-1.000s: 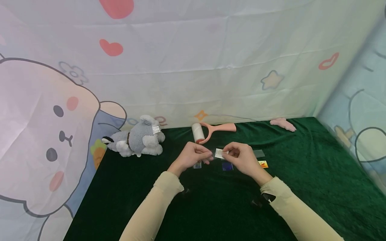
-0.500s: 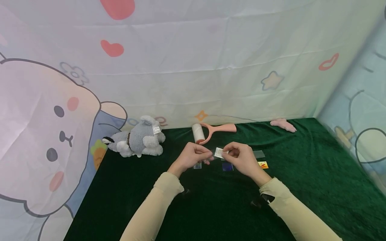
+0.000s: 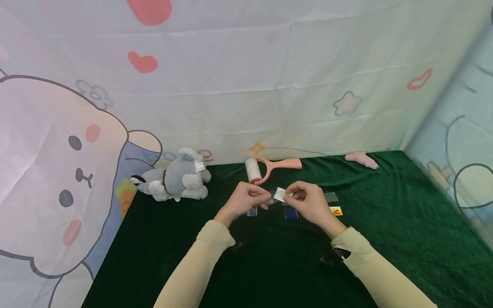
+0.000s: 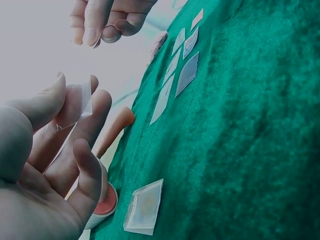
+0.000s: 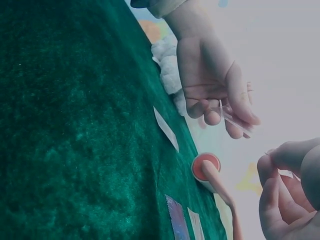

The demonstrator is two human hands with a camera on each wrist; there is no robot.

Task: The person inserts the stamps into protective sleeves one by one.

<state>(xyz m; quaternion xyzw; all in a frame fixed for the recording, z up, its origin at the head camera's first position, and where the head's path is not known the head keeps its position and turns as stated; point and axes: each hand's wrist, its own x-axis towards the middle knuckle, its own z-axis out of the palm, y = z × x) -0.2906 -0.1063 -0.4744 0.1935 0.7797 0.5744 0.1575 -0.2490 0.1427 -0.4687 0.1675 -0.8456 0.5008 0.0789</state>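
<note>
My left hand [image 3: 248, 199] pinches a small clear plastic sleeve [image 4: 86, 100] between thumb and fingers; the left wrist view shows it as a thin transparent film. Across from it, my right hand [image 3: 308, 202] pinches a small whitish card [image 3: 280, 194] by its right side, and its print is too small to read. Card and sleeve are held close together above the cloth. Below the hands lie a dark blue packet [image 3: 290, 213] and a small clear sleeve [image 3: 252, 211]. To the right of my right hand are a yellow card [image 3: 336, 210] and another clear sleeve [image 3: 331, 197].
A lint roller with a white roll [image 3: 252, 169] and pink handle [image 3: 286, 163] lies behind the hands. At the back left is a grey plush toy [image 3: 181, 177], and a pink plush piece [image 3: 361, 159] lies back right. Green cloth [image 3: 404, 239] covers the table.
The whitish card has tilted and shifted slightly left in my right hand. A clear edge of the sleeve at my left fingertips shows more. Both arms stay almost still.
</note>
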